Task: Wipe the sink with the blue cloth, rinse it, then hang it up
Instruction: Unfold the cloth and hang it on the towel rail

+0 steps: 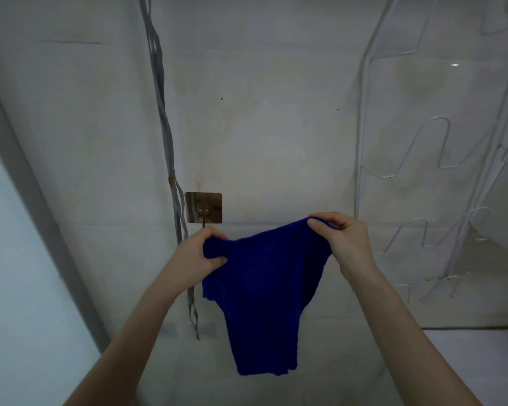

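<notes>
The blue cloth (264, 291) hangs spread in front of the pale wall, held up by its two top corners. My left hand (198, 254) pinches the left corner, just below a square adhesive wall hook (203, 208). My right hand (342, 240) pinches the right corner, slightly higher. The cloth's lower end dangles freely and narrows toward the bottom. The hook's metal prong sits right above my left fingers; I cannot tell whether the cloth touches it. The sink is out of view.
Grey cords (170, 171) hang down the wall just left of the hook. A white wire rack (440, 148) with bent hooks leans at the right. A grey window frame (41, 215) slants along the left. A white ledge (467, 347) shows at lower right.
</notes>
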